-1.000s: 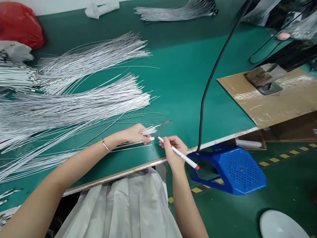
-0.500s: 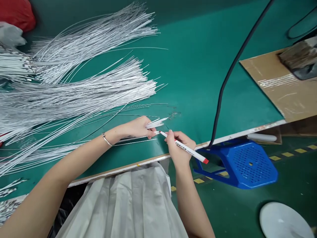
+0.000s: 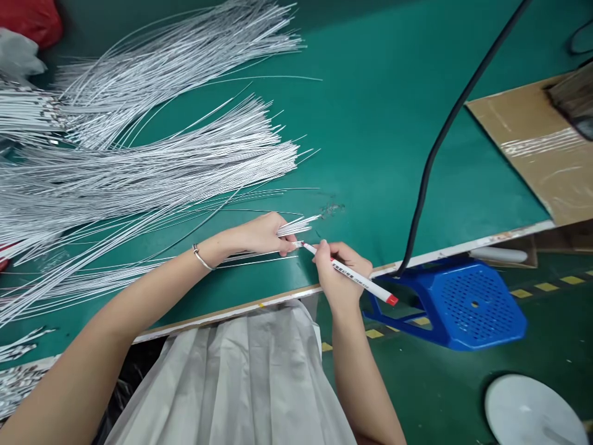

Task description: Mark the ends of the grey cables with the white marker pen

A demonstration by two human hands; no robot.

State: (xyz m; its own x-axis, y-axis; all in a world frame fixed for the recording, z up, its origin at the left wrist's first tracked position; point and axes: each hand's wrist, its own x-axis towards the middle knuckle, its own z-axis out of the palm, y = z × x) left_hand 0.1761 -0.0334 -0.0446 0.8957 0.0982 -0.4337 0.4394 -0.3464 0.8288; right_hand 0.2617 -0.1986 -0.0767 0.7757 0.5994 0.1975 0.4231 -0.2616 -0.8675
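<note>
A small bundle of thin white wires (image 3: pixel 299 226) is gripped in my left hand (image 3: pixel 271 233), their ends poking out to the right past the fingers. A few of these ends are fanned out lower, between thumb and fingertips. My right hand (image 3: pixel 341 275) is closed round a white marker pen (image 3: pixel 364 281) with a red end, held slanted. The marker's tip meets the wire ends beside my left fingertips; whether it presses on them I cannot make out. Behind my left hand lies a thick bundle of white wires (image 3: pixel 185 161) on the green table (image 3: pixel 370 154).
Another wire bundle (image 3: pixel 185 68) lies farther back. A black cable (image 3: pixel 430 161) crosses on the right, near a cardboard sheet (image 3: pixel 519 136). Beyond the table edge stand a blue plastic stool (image 3: pixel 482 306) and a round white object (image 3: pixel 532 411). A red bag (image 3: pixel 30 21) sits far left.
The view has shifted slightly. Both hands keep their holds, with the marker tip still at the wire ends held in my left hand.
</note>
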